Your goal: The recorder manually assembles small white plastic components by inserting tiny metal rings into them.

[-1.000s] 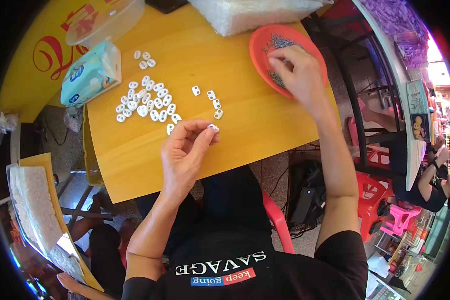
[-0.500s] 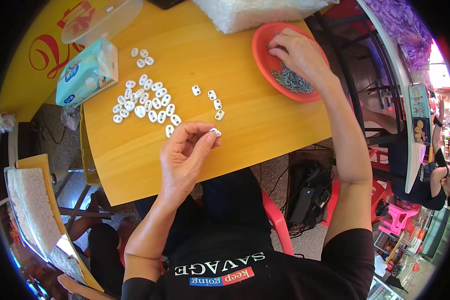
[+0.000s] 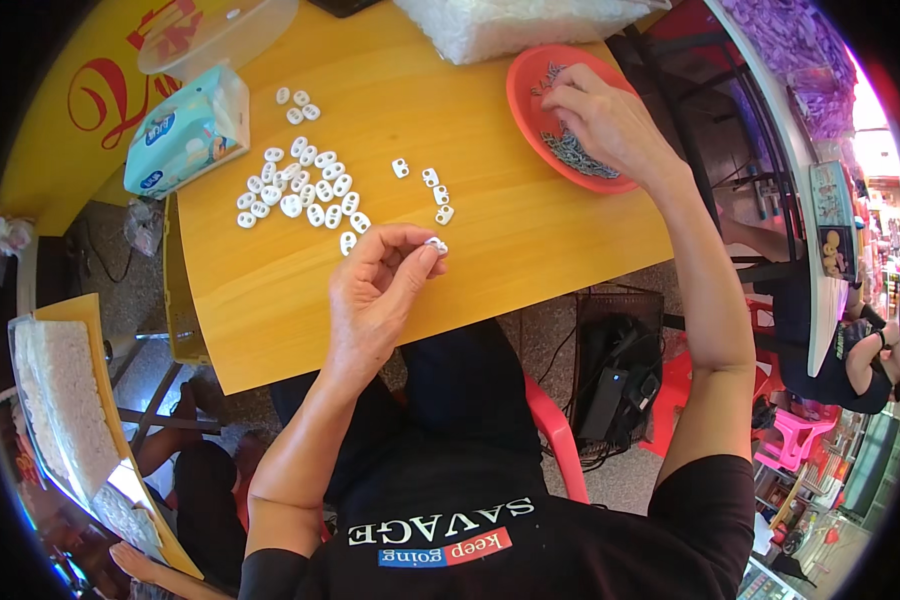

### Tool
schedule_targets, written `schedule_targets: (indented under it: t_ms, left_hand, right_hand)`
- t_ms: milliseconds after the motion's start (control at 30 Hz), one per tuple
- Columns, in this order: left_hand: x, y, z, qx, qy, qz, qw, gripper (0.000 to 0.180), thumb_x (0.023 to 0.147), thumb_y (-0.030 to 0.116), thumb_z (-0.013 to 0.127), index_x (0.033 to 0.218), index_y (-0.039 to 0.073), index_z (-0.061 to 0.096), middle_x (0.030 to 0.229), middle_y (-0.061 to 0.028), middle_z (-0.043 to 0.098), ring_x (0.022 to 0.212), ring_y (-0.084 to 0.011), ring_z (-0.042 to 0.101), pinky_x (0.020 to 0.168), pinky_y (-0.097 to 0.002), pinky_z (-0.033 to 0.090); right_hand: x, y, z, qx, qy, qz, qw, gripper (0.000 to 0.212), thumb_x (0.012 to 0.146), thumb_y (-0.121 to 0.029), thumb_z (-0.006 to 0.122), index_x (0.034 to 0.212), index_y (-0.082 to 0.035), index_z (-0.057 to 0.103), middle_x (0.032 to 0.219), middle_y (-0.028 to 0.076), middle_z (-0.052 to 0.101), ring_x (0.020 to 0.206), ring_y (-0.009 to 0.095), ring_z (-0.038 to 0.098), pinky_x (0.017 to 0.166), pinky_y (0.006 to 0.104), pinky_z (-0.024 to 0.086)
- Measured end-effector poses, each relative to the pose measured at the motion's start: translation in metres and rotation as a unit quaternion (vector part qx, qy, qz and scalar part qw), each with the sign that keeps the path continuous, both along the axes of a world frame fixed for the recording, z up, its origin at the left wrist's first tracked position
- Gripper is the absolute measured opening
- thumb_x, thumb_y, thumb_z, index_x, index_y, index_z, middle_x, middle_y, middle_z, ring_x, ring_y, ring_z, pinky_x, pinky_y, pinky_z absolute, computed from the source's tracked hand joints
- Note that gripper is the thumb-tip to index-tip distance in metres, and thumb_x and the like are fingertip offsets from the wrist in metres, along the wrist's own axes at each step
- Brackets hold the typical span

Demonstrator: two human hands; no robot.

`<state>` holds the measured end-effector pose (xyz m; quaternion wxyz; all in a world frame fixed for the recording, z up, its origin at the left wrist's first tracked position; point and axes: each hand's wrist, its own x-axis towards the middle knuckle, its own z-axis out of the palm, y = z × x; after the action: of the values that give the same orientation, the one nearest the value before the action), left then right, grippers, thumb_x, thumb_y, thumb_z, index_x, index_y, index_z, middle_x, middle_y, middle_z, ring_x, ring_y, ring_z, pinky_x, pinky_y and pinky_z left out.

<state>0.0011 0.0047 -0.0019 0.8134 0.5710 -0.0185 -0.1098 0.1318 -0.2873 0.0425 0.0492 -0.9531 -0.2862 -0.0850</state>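
My left hand [image 3: 378, 285] is above the near part of the table, its thumb and forefinger pinching a small white plastic piece with holes [image 3: 436, 245]. Over a red plastic bowl [image 3: 522, 108] at the far right, my right hand [image 3: 605, 125] reaches in with its fingers drawn together. What those fingers hold, if anything, is hidden. Thin grey metal pieces, probably small screws, are heaped in the bowl [image 3: 575, 155]. Several white two-holed pieces [image 3: 324, 190] lie loose left of centre. A few notched white pieces [image 3: 442, 196] lie in a short row between my hands.
A blue-green tissue pack [image 3: 190, 130] stands at the table's left edge, near a clear plastic lid [image 3: 215, 45]. At the back lies a large clear bag of white pieces [image 3: 500, 25]. Another person's hand [image 3: 135, 562] shows at lower left; pink stools [image 3: 795, 435] stand at right.
My right hand has shifted slightly right and nearer within the bowl, showing more metal pieces on its far side. My left hand keeps its pinch on the white piece. The view has shifted slightly.
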Motion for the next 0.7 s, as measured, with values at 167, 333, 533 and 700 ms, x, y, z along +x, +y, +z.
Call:
schedule_targets:
  t_ms: [167,333,533,700]
  left_hand:
    - [0.000,0.000,-0.001,0.003,-0.008,-0.004,1.000,0.015,0.092,0.005,0.061,0.106,-0.002,0.058,0.095,-0.0076,0.065,0.085,-0.0132,0.062,0.079,-0.0264,0.049]
    - [0.000,0.000,-0.002,-0.001,-0.010,-0.001,1.000,0.015,0.092,0.005,0.061,0.106,-0.001,0.058,0.095,-0.0075,0.065,0.085,-0.0130,0.062,0.079,-0.0262,0.050]
    - [0.001,-0.001,-0.001,-0.004,-0.011,-0.004,1.000,0.015,0.092,0.005,0.061,0.106,-0.001,0.058,0.095,-0.0075,0.065,0.086,-0.0131,0.062,0.080,-0.0266,0.050]
    - [0.000,-0.001,-0.001,-0.002,-0.010,-0.003,1.000,0.015,0.092,0.005,0.060,0.106,-0.001,0.058,0.096,-0.0076,0.065,0.086,-0.0134,0.062,0.080,-0.0269,0.050]
  right_hand:
    - [-0.005,-0.008,0.010,0.016,-0.052,-0.027,0.998,0.014,0.088,-0.009,0.057,0.098,-0.007,0.066,0.103,0.008,0.060,0.090,0.031,0.063,0.076,0.0400,0.052]
    - [-0.006,-0.003,0.011,0.048,-0.041,-0.087,0.994,0.013,0.088,-0.014,0.059,0.095,-0.007,0.067,0.100,0.009,0.062,0.091,0.030,0.063,0.078,0.0408,0.051]
    - [0.012,0.002,0.003,0.042,-0.023,-0.108,0.993,0.013,0.086,-0.018,0.062,0.093,-0.008,0.068,0.093,0.009,0.063,0.089,0.031,0.063,0.076,0.0419,0.050]
    - [0.023,0.005,-0.009,0.000,-0.030,-0.076,0.997,0.014,0.085,-0.020,0.063,0.092,-0.008,0.069,0.092,0.011,0.063,0.086,0.034,0.063,0.075,0.0435,0.050]
